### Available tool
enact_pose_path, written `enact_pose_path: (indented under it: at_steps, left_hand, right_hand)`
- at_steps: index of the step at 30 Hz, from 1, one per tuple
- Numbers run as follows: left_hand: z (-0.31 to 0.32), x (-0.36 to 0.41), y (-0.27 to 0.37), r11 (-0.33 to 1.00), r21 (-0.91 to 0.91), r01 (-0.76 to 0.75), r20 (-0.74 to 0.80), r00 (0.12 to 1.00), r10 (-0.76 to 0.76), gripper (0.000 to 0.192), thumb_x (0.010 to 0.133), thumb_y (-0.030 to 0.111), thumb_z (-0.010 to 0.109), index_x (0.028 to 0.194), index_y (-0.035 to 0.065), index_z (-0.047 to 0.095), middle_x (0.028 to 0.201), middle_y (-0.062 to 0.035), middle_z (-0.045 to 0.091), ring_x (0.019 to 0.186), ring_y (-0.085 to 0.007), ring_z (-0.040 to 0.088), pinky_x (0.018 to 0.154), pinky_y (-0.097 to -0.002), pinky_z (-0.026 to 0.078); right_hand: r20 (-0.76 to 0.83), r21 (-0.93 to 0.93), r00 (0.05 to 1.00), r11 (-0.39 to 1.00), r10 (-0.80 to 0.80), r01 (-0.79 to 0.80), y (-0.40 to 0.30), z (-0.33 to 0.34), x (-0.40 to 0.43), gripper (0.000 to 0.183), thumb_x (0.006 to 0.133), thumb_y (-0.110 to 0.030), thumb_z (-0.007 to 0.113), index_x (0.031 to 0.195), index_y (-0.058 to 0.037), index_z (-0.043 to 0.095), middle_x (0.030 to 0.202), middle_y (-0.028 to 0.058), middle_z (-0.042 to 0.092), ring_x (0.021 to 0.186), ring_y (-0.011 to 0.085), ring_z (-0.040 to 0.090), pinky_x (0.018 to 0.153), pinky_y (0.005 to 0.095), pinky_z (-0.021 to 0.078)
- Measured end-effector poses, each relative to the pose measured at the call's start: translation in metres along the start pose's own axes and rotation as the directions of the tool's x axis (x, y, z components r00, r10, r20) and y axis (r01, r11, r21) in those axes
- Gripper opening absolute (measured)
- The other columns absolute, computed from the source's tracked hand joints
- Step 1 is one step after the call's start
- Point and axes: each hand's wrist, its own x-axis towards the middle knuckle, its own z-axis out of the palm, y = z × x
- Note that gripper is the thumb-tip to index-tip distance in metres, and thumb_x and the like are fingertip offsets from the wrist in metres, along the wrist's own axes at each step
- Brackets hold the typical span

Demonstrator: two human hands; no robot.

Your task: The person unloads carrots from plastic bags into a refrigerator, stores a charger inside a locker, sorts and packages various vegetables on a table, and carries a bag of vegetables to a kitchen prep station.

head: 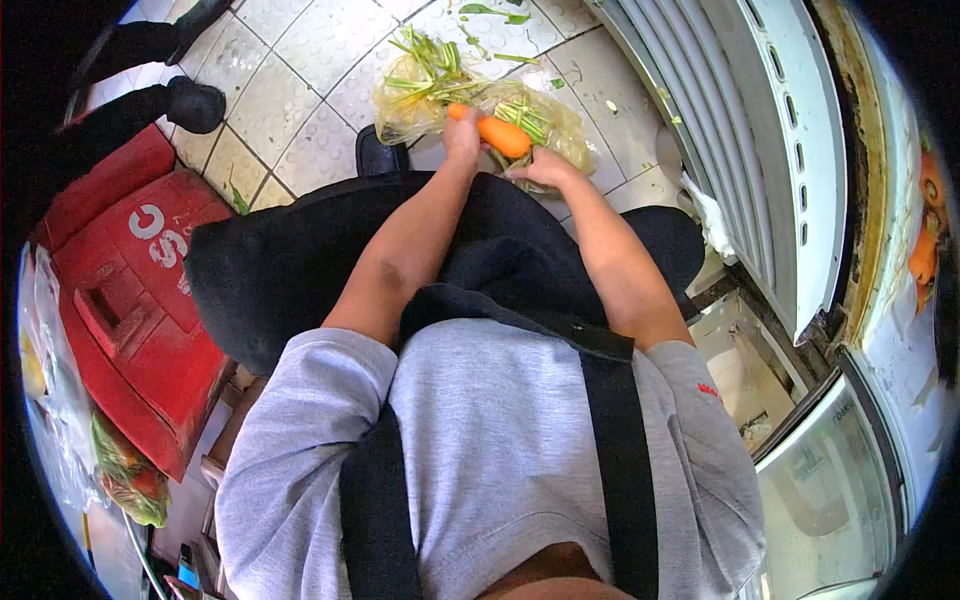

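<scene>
An orange carrot [504,136] lies across the fingers of my left hand [463,140], which grips it near its narrow end. Close below the thick end is my right hand [553,166], its fingers bent; whether they hold anything is hard to see. Beneath both hands, thin clear yellowish plastic bags [391,124] rest on the floor. Cut green stalks [442,64] poke out over the left part of the plastic, and a second bunch of stalks [523,116] sits just behind the carrot.
Leaf scraps [495,13] litter the tiled floor [307,67]. A red plastic container [142,255] stands at my left, near another person's black shoe [195,105]. A louvred metal panel [720,127] rises at right. More carrots [924,255] show at the right rim.
</scene>
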Motion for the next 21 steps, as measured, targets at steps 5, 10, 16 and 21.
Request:
enact_pose_path:
  at_steps: [5, 10, 16, 21]
  left_hand:
    - [0.016, -0.006, 0.012, 0.955, -0.297, 0.015, -0.15, 0.987, -0.062, 0.025, 0.076, 0.026, 0.055, 0.094, 0.0089, 0.051, 0.082, -0.0065, 0.053, 0.074, -0.0184, 0.052, 0.067, -0.0366, 0.044]
    - [0.03, -0.012, 0.022, 0.736, -0.676, 0.009, -0.182, 0.967, -0.179, 0.024, 0.073, 0.015, 0.057, 0.092, 0.0022, 0.048, 0.082, -0.0096, 0.054, 0.067, -0.0223, 0.054, 0.063, -0.0346, 0.046]
    - [0.022, 0.005, 0.018, 0.847, -0.476, -0.237, -0.289, 0.952, 0.104, 0.028, 0.074, 0.016, 0.058, 0.098, 0.0045, 0.049, 0.085, -0.0113, 0.056, 0.072, -0.0246, 0.057, 0.067, -0.0373, 0.047]
    - [0.036, -0.036, 0.058, 0.66, 0.407, -0.631, 0.108, 0.751, 0.652, 0.028, 0.074, 0.016, 0.057, 0.1, 0.0066, 0.051, 0.092, -0.0174, 0.059, 0.082, -0.0345, 0.059, 0.071, -0.0436, 0.047]
  right_hand:
    - [-0.242, -0.016, 0.969, 0.999, 0.043, -0.048, 0.008, 0.005, 0.014, 0.052, 0.073, -0.027, 0.067, 0.113, 0.0022, 0.054, 0.104, 0.0184, 0.062, 0.095, 0.0269, 0.061, 0.083, 0.0356, 0.0465]
    - [-0.308, 0.552, 0.945, 0.83, 0.112, 0.081, 0.023, 0.016, 0.029, 0.04, 0.074, -0.019, 0.064, 0.108, 0.0016, 0.057, 0.093, 0.0149, 0.064, 0.087, 0.016, 0.063, 0.075, 0.0282, 0.0476]
    - [-0.401, 0.037, 0.916, 0.999, -0.011, 0.028, -0.034, 0.004, -0.011, 0.028, 0.078, -0.017, 0.053, 0.099, 0.0003, 0.059, 0.089, 0.0228, 0.064, 0.082, 0.0353, 0.063, 0.074, 0.0439, 0.0486]
    - [-0.215, -0.385, 0.972, 0.923, -0.098, 0.008, -0.043, 0.002, -0.023, 0.024, 0.081, -0.013, 0.047, 0.096, -0.0023, 0.061, 0.094, 0.0228, 0.063, 0.088, 0.0364, 0.062, 0.076, 0.046, 0.0484]
